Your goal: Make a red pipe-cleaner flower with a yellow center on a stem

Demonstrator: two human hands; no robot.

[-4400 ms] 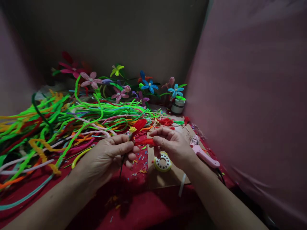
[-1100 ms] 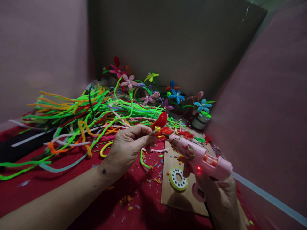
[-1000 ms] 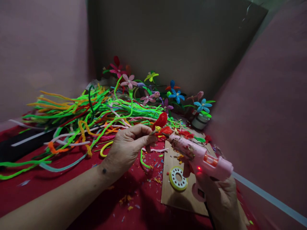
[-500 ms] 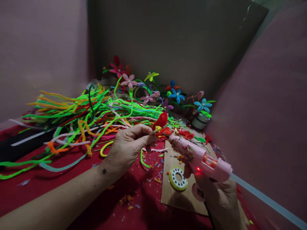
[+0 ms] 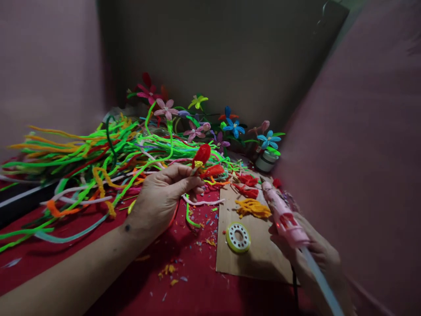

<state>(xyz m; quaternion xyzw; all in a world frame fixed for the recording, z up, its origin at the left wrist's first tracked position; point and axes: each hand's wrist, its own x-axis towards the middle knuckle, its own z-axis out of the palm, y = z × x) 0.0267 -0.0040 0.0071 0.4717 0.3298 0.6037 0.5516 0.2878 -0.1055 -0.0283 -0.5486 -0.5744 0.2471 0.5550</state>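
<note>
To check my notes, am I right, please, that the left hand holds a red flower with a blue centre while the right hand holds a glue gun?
Not quite: the head view shows the centre yellow, not blue. The left hand does hold the red flower, and the right hand the glue gun.

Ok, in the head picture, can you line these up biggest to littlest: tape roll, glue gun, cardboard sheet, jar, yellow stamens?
1. Cardboard sheet
2. Pink glue gun
3. Tape roll and jar: too alike to rank, and the jar sits farther away
4. Yellow stamens
</note>
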